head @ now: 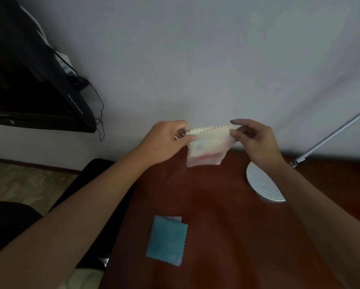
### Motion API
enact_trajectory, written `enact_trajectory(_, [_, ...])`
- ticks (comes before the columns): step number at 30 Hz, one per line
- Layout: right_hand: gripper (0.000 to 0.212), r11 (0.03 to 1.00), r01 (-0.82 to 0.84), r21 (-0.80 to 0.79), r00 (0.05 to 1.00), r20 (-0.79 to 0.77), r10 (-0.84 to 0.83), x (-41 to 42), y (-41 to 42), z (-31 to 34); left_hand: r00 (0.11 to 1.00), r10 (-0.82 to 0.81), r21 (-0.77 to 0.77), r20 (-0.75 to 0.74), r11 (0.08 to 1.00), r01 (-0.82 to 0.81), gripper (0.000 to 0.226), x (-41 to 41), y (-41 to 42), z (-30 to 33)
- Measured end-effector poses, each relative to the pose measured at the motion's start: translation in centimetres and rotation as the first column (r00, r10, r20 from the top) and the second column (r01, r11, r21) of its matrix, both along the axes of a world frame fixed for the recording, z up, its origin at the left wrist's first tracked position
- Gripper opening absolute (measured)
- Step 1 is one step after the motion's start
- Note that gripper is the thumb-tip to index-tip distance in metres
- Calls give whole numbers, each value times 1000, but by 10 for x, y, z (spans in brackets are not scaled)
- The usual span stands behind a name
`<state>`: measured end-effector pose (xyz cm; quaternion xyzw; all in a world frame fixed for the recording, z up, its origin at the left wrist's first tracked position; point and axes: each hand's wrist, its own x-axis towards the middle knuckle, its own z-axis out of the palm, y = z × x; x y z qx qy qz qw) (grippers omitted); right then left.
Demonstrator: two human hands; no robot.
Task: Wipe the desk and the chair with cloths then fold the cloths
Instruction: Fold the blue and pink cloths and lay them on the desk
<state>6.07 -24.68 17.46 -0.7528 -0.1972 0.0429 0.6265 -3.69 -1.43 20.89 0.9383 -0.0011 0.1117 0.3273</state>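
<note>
Nearest me, one folded blue cloth [166, 240] lies on the desk [227, 226]; above it my left hand [166, 137] and right hand [255, 138] pinch one pale cloth [209, 148] by its top corners, long edge running left-right, hanging down between them.

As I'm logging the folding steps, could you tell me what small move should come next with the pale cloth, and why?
Probably lower the pale cloth onto the desk. The left hand and right hand pinch its top corners, it hangs doubled above the wood, and the teal cloth already lies folded nearby.
</note>
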Motion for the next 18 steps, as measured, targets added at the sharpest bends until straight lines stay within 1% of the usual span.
enact_trajectory(2, [21, 1000, 2, -21, 1000, 8, -2, -15, -12, -9, 995, -18, 21, 97, 1000, 16, 18, -16, -7, -13])
enact_trajectory(3, [21, 999, 3, -47, 1000, 13, -2, -26, -20, -19, 989, -49, 55, 138, 998, 42, 20, -25, -13, -27])
enact_trajectory(4, [21, 996, -3, -85, 1000, 17, 5, -39, -28, -30, 984, -86, 114, 158, 991, 69, 23, -36, -19, -43])
enact_trajectory(5, [22, 992, -13, -125, 1000, -5, 13, -54, -38, -46, 981, -128, 173, 144, 980, 102, 27, -47, -26, -65])
enact_trajectory(7, [23, 982, -42, -184, 991, -133, 18, -85, -57, -89, 983, -183, 230, 30, 958, 171, 33, -71, -43, -116])
enact_trajectory(9, [28, 961, -61, -269, 970, -243, -6, -115, -76, -139, 969, -209, 233, -130, 944, 235, 32, -100, -62, -172])
enact_trajectory(11, [35, 915, -104, -389, 947, -319, -28, -143, -95, -189, 925, -231, 163, -302, 943, 289, 24, -129, -80, -221])
enact_trajectory(13, [40, 876, -133, -464, 919, -388, -66, -170, -110, -223, 875, -222, 80, -429, 956, 282, 16, -153, -97, -248])
enact_trajectory(15, [40, 861, -122, -494, 903, -415, -110, -189, -118, -241, 854, -195, -1, -482, 975, 222, 13, -168, -110, -262])
enact_trajectory(16, [37, 855, -101, -509, 905, -404, -134, -193, -119, -245, 852, -172, -40, -495, 984, 175, 11, -170, -115, -266])
enact_trajectory(18, [24, 859, -61, -508, 891, -415, -182, -191, -118, -249, 849, -100, -152, -519, 988, 23, 13, -167, -123, -271])
